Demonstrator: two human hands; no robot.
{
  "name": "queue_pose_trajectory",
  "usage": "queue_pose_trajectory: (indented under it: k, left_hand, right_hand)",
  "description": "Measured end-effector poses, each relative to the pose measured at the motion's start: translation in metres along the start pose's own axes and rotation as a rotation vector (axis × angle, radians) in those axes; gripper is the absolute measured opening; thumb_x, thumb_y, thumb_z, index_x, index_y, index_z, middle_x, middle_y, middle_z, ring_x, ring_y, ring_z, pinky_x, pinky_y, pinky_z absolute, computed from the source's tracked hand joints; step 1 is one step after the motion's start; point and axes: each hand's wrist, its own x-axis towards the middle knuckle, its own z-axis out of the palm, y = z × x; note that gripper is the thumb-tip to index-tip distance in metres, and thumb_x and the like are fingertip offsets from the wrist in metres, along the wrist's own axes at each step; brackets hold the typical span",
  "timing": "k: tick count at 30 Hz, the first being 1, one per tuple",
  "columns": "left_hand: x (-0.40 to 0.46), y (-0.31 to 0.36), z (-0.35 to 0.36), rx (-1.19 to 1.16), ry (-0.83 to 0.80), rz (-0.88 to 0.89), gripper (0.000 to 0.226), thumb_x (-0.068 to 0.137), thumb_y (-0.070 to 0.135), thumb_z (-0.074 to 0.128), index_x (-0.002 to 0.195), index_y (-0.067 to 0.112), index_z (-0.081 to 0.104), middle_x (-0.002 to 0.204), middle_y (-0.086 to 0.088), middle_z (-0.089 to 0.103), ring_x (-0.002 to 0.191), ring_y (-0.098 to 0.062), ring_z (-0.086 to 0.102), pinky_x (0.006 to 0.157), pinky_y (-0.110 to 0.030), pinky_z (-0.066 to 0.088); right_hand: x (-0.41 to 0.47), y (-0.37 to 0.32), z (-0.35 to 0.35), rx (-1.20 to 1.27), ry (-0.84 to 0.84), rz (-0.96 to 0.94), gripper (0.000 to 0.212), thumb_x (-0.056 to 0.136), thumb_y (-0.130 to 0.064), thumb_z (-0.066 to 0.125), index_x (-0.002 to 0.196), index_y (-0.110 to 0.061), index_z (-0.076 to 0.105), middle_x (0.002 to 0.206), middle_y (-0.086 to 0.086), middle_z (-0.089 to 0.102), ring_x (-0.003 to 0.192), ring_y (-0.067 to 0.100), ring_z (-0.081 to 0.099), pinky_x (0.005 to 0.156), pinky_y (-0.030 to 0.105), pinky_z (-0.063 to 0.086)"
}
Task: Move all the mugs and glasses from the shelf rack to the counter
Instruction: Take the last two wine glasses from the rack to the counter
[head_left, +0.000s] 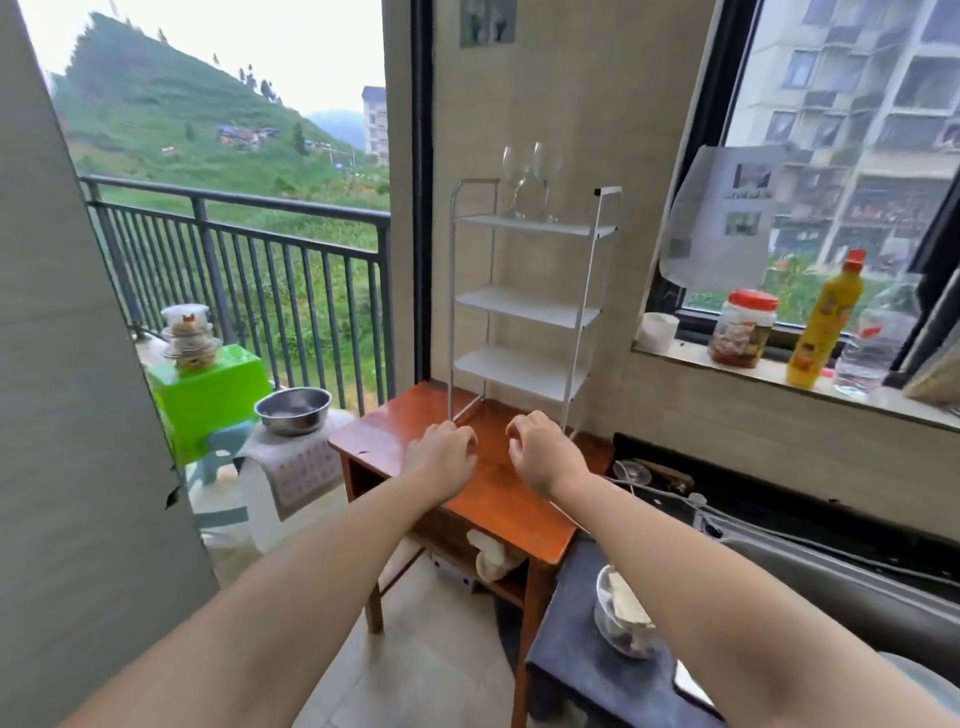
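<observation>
A white metal shelf rack (524, 301) stands at the back of an orange-brown wooden table (493, 499). Clear wine glasses (530, 179) stand close together on its top shelf; the lower three shelves hold nothing. My left hand (441, 452) and my right hand (543, 449) hover side by side over the table top, just in front of the rack's foot. Both hands have curled fingers and hold nothing. They are well below the glasses.
A black stove top (779, 499) lies right of the table. The window sill (779, 371) carries a jar, a yellow bottle, a water bottle and a white cup. A steel bowl (293, 410) and a green box (208, 395) sit left. A dark stool with a glass bowl (621, 618) stands below right.
</observation>
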Motion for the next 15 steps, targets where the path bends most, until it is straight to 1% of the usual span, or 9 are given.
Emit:
queue_pose_trajectory:
  k: [2, 5, 8, 10, 12, 15]
  left_hand:
    - [0.044, -0.019, -0.009, -0.001, 0.025, 0.032, 0.03, 0.093, 0.026, 0.043, 0.116, 0.018, 0.06, 0.117, -0.008, 0.058, 0.111, -0.027, 0.05, 0.091, -0.042, 0.045]
    - [0.112, -0.044, -0.031, 0.009, 0.012, 0.083, 0.031, 0.092, 0.024, 0.04, 0.113, 0.016, 0.061, 0.12, -0.01, 0.058, 0.114, -0.03, 0.05, 0.092, -0.042, 0.044]
    - [0.165, -0.056, -0.057, -0.004, -0.004, 0.102, 0.034, 0.09, 0.024, 0.042, 0.118, 0.017, 0.06, 0.125, -0.01, 0.055, 0.119, -0.03, 0.048, 0.096, -0.043, 0.044]
    - [0.199, -0.059, -0.074, 0.001, 0.004, 0.137, 0.035, 0.09, 0.023, 0.043, 0.121, 0.016, 0.059, 0.126, -0.011, 0.054, 0.119, -0.031, 0.048, 0.097, -0.043, 0.044]
    - [0.236, -0.058, -0.089, 0.03, 0.015, 0.208, 0.034, 0.092, 0.019, 0.041, 0.121, 0.014, 0.058, 0.126, -0.012, 0.054, 0.12, -0.031, 0.047, 0.097, -0.045, 0.044]
    - [0.282, -0.047, -0.114, -0.039, 0.074, 0.298, 0.035, 0.094, 0.021, 0.042, 0.124, 0.014, 0.058, 0.13, -0.01, 0.055, 0.124, -0.028, 0.045, 0.102, -0.042, 0.041]
  right_hand:
    - [0.044, -0.006, 0.0, -0.008, 0.034, 0.025, 0.031, 0.097, -0.019, 0.04, 0.123, -0.008, 0.054, 0.123, 0.014, 0.054, 0.111, 0.032, 0.055, 0.094, 0.042, 0.048]
    - [0.109, -0.016, -0.004, 0.033, 0.074, 0.089, 0.03, 0.097, -0.018, 0.039, 0.12, -0.006, 0.055, 0.122, 0.015, 0.053, 0.109, 0.032, 0.055, 0.091, 0.038, 0.047]
    - [0.158, -0.023, -0.016, 0.017, 0.133, 0.111, 0.031, 0.098, -0.017, 0.038, 0.12, -0.005, 0.055, 0.123, 0.016, 0.052, 0.112, 0.032, 0.053, 0.095, 0.041, 0.046]
    - [0.188, -0.026, -0.029, -0.001, 0.178, 0.127, 0.032, 0.098, -0.017, 0.038, 0.121, -0.005, 0.055, 0.124, 0.016, 0.053, 0.112, 0.032, 0.053, 0.096, 0.042, 0.046]
    - [0.218, -0.027, -0.044, -0.006, 0.212, 0.142, 0.032, 0.098, -0.017, 0.038, 0.12, -0.004, 0.056, 0.123, 0.017, 0.053, 0.111, 0.034, 0.054, 0.096, 0.045, 0.045]
    - [0.258, -0.023, -0.08, -0.038, 0.305, 0.151, 0.03, 0.097, -0.016, 0.038, 0.117, -0.007, 0.058, 0.123, 0.014, 0.053, 0.11, 0.033, 0.053, 0.093, 0.043, 0.047]
